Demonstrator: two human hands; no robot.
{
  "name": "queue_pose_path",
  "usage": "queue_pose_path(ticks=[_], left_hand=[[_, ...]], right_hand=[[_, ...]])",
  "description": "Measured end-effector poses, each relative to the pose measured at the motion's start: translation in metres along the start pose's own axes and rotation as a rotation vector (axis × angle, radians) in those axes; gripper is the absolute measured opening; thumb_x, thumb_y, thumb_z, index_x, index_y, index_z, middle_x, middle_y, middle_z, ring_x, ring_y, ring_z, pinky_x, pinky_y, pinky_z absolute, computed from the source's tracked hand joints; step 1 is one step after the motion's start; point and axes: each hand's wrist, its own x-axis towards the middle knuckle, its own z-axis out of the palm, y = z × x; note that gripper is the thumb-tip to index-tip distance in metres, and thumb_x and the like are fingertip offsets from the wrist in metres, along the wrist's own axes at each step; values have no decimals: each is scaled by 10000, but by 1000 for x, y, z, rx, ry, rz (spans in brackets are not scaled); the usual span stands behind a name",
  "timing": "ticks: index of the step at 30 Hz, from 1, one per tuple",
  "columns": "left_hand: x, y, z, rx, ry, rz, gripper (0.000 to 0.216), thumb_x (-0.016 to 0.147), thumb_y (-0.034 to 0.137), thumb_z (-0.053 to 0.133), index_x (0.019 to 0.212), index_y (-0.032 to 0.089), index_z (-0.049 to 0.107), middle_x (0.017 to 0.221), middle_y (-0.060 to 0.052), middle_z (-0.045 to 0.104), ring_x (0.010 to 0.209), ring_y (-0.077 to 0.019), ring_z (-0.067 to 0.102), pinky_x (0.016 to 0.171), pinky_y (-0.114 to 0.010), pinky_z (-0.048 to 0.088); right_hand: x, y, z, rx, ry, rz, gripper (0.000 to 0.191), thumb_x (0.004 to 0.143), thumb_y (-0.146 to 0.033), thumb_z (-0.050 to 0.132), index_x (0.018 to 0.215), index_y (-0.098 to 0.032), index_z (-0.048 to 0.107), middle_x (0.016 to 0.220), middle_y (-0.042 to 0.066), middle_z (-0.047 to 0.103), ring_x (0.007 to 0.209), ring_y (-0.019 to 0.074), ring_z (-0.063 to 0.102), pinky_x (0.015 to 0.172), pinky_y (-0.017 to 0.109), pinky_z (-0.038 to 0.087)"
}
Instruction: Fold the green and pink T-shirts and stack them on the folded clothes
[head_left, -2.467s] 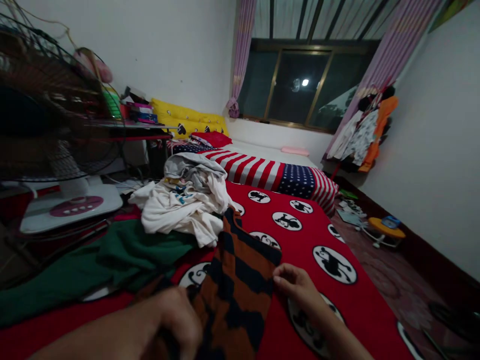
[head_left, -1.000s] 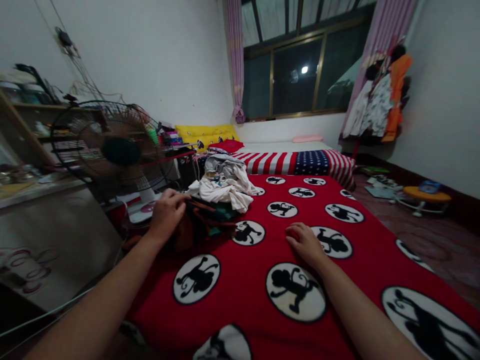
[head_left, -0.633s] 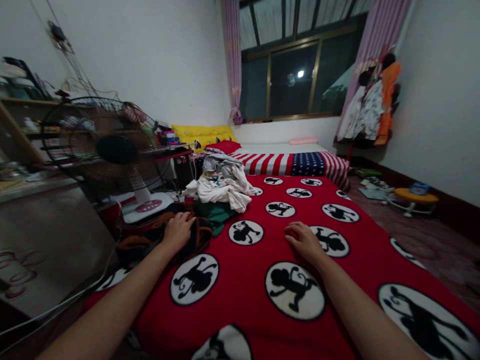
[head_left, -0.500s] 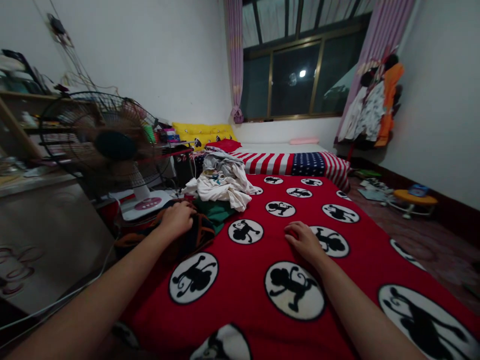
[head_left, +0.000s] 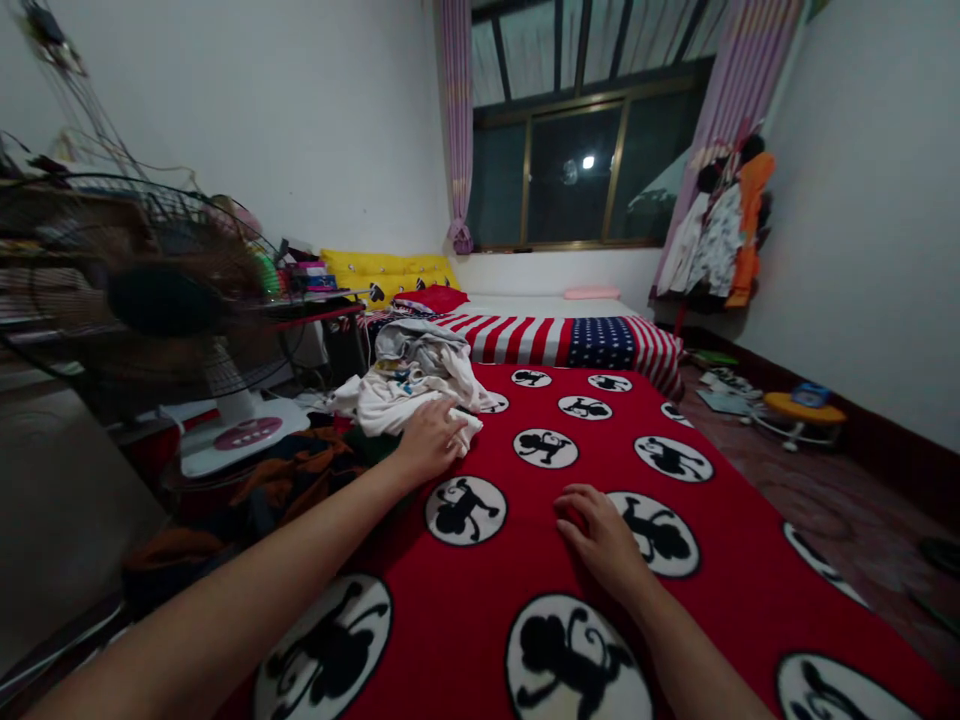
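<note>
My left hand (head_left: 429,440) reaches forward and its fingers close on the near edge of a white garment (head_left: 390,402) in the pile of clothes (head_left: 420,355) on the bed. My right hand (head_left: 600,535) rests on the red blanket with monkey prints (head_left: 675,600), fingers curled and holding nothing. The orange and dark striped garment (head_left: 292,480) lies crumpled to the left of my left arm, at the bed's edge. A bit of green cloth (head_left: 375,445) shows under the white pile.
A standing fan (head_left: 150,300) with a white base (head_left: 232,440) stands at the left by a cluttered shelf. Beyond the pile lie a flag-patterned cover (head_left: 570,340) and yellow pillows (head_left: 375,268). Clothes hang (head_left: 724,240) at the right wall; a small yellow stool (head_left: 799,410) is on the floor.
My left hand let go of the striped garment at the left edge of the bed and moved forward onto the white garment. My right hand stayed on the blanket.
</note>
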Motion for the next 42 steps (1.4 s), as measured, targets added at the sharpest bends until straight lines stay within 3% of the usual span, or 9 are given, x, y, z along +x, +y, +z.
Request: queue_pose_path(ticks=[5, 9, 14, 19, 22, 26, 33, 38, 42], left_hand=[[39, -55, 4, 124, 86, -254, 536, 840, 416, 544, 1337, 215, 517, 1473, -148, 370, 1353, -339, 322, 1089, -498, 258], [17, -92, 38, 143, -59, -458, 582, 912, 500, 399, 1422, 218, 408, 1505, -158, 325, 1361, -374, 307, 1054, -551, 270], [-8, -99, 62, 184, -82, -487, 594, 932, 512, 351, 1451, 224, 352, 1507, -165, 320, 1361, -355, 319, 1034, -523, 301], [-3, -89, 54, 231, 10, -440, 568, 928, 489, 388, 1417, 203, 415, 1487, -162, 360, 1329, -352, 366, 1036, -500, 315], [-5, -88, 55, 211, 73, -418, 542, 922, 460, 415, 1388, 186, 454, 1467, -170, 388, 1317, -353, 383, 1027, -492, 342], [-7, -94, 52, 86, 129, -393, 474, 902, 415, 461, 1321, 201, 517, 1410, -146, 463, 1292, -323, 422, 1040, -475, 362], [46, -116, -8, -34, 418, -390, 412, 899, 336, 447, 1264, 159, 519, 1318, -120, 501, 1248, -236, 448, 1085, -367, 334], [116, -138, -24, 97, 278, -419, 602, 858, 349, 512, 1419, 190, 365, 1454, -102, 407, 1357, -281, 317, 1105, -410, 272], [142, -148, -13, 65, -71, -522, 750, 801, 499, 569, 1436, 170, 342, 1404, -152, 476, 1228, -315, 494, 971, -371, 411]], right_hand=[[0, -2, -4, 73, -20, 58, 175, 819, -230, 517, 915, -223, 663, 1156, 91, 572, 1118, 240, 519, 989, 403, 381], [-2, 2, -4, 115, -42, 77, 174, 827, -241, 500, 893, -234, 660, 1163, 94, 569, 1127, 248, 520, 989, 410, 392], [-3, 0, 3, 27, 10, 76, 176, 836, -236, 476, 850, -244, 651, 1124, 90, 586, 1081, 252, 538, 944, 400, 420], [23, -28, 3, -236, -91, 147, 119, 738, -137, 528, 740, -221, 611, 948, 92, 616, 871, 254, 569, 758, 371, 437], [47, -42, 12, -49, -165, 185, 88, 768, -173, 522, 744, -218, 594, 860, 52, 624, 805, 209, 585, 714, 315, 427], [60, -47, 36, 118, -67, 199, 108, 818, -218, 476, 784, -228, 577, 869, 9, 628, 781, 167, 595, 673, 268, 401], [54, -43, 44, 125, -23, 174, 129, 832, -253, 470, 758, -243, 576, 833, -7, 639, 753, 165, 600, 652, 260, 373], [56, -45, 40, 141, -32, 193, 124, 819, -247, 480, 753, -240, 585, 817, -4, 642, 755, 169, 595, 642, 259, 364], [55, -45, 39, 184, -36, 198, 130, 816, -247, 485, 745, -233, 593, 792, -4, 635, 743, 168, 587, 653, 264, 367]])
